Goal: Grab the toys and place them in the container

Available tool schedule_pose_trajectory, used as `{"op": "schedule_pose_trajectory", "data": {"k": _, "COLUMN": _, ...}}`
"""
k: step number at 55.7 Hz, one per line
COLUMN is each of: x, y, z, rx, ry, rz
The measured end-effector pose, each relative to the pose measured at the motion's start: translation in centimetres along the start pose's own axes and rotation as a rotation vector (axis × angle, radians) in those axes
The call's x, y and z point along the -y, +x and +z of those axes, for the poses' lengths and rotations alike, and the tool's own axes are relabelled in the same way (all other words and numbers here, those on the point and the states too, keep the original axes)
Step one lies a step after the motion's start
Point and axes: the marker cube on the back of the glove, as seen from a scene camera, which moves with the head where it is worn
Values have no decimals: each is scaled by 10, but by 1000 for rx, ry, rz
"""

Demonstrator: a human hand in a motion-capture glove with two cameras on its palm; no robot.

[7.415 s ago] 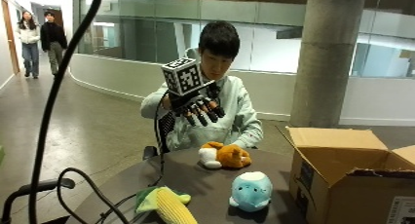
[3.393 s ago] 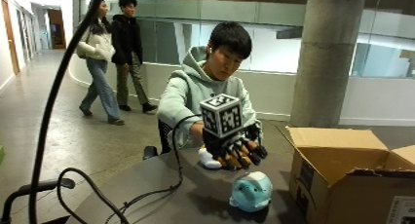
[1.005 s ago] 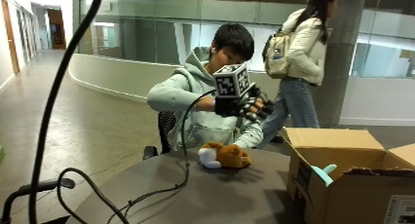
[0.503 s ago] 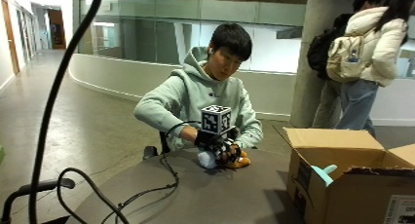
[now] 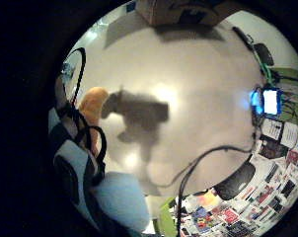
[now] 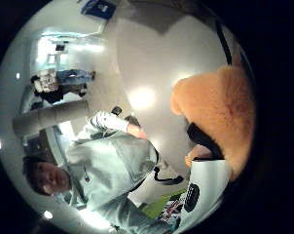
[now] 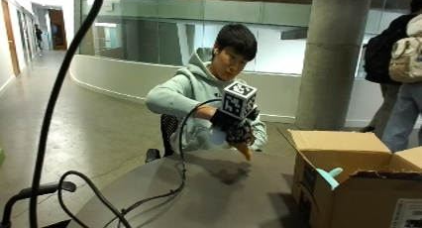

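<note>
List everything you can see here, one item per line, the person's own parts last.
Orange plush toy: one, orange and white, lifted above the table in the gloved hand.
Cardboard box: one, brown, open, on the table's far side from the cable.
Teal toy: one, teal, poking out of the box.
Table: one, grey, round.
Cable: one, black, trailing across the table to the glove.
Right hand: one, black glove, its grip closed round the plush toy.
</note>
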Motion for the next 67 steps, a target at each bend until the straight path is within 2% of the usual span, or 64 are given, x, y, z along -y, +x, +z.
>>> {"op": "schedule_pose_trajectory", "data": {"k": 16, "x": 69, "y": 6, "z": -181, "rx": 18, "ry": 278, "rz": 65}}
{"op": "schedule_pose_trajectory", "data": {"k": 28, "x": 143, "y": 0, "z": -258, "rx": 75, "ry": 569, "rz": 134}}
{"op": "schedule_pose_trajectory", "data": {"k": 36, "x": 191, "y": -2, "z": -266, "rx": 126, "ry": 739, "rz": 191}}
{"op": "schedule_pose_trajectory", "data": {"k": 42, "x": 214, "y": -5, "z": -250, "rx": 102, "ry": 601, "rz": 244}}
{"op": "schedule_pose_trajectory", "data": {"k": 46, "x": 219, "y": -6, "z": -242, "rx": 76, "ry": 567, "rz": 229}}
{"op": "schedule_pose_trajectory", "data": {"k": 58, "x": 196, "y": 3, "z": -239, "rx": 39, "ry": 560, "rz": 219}}
{"op": "schedule_pose_trajectory", "data": {"k": 67, "x": 149, "y": 25, "z": -241, "rx": -22, "ry": 582, "rz": 183}}
